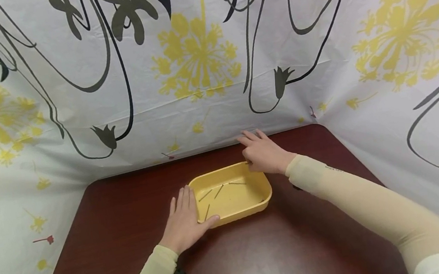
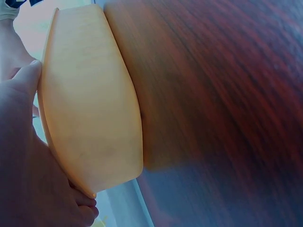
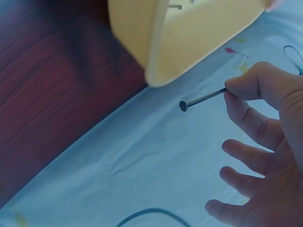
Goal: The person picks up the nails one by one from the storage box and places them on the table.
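Lying in one yellow tray: four nails.

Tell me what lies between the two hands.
The yellow tray sits between them in the head view, with thin nails inside; the left hand touches its near-left corner, the right hand its far rim, pinching a nail.

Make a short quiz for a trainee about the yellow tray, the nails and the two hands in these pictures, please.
1. True or false: the right hand pinches a thin dark metal nail.
2. Where does the left hand rest?
A. inside the tray
B. against the shallow yellow plastic tray, on its outer wall
C. on the curtain
3. Fill in: the tray stands on a dark red-brown wooden ____.

Key: 1 true; 2 B; 3 table.
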`<state>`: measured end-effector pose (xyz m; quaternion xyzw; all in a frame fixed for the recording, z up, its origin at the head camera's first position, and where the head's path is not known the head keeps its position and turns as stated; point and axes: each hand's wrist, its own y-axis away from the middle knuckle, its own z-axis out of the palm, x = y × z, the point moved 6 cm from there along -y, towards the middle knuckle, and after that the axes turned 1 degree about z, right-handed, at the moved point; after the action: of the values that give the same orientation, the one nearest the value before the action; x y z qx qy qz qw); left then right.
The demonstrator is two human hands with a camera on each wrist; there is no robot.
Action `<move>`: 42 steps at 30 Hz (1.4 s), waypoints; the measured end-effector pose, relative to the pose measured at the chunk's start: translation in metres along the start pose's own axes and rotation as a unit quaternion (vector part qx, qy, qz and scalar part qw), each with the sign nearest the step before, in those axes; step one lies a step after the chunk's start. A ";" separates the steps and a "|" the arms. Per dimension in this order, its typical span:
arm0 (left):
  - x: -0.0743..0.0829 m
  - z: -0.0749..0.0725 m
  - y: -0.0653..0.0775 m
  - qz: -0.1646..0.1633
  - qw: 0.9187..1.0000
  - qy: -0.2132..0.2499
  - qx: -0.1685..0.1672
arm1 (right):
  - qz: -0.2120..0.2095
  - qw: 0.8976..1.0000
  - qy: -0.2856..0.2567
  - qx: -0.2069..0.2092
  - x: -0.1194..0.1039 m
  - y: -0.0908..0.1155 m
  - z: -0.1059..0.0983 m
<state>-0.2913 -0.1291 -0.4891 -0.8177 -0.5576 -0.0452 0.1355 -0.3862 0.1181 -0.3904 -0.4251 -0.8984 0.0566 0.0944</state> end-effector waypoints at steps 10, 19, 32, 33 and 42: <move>0.000 0.001 0.001 0.000 1.000 0.002 -0.003 | 0.026 1.000 0.010 -0.014 0.038 0.010 0.005; 0.000 0.001 0.000 -0.002 1.000 0.007 -0.007 | 0.050 0.998 0.002 -0.046 0.071 0.026 0.026; 0.001 0.000 0.001 -0.002 1.000 0.009 -0.002 | 0.067 0.996 -0.003 -0.067 0.098 0.050 0.046; 0.001 0.001 0.001 -0.002 1.000 0.008 -0.004 | 0.068 0.995 -0.006 -0.068 0.099 0.052 0.047; 0.000 0.002 0.001 -0.004 1.000 0.003 -0.008 | 0.077 0.994 -0.008 -0.076 0.105 0.073 0.053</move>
<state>-0.2910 -0.1292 -0.4910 -0.8163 -0.5602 -0.0532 0.1302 -0.4080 0.2443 -0.4427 -0.4982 -0.8656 -0.0020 0.0503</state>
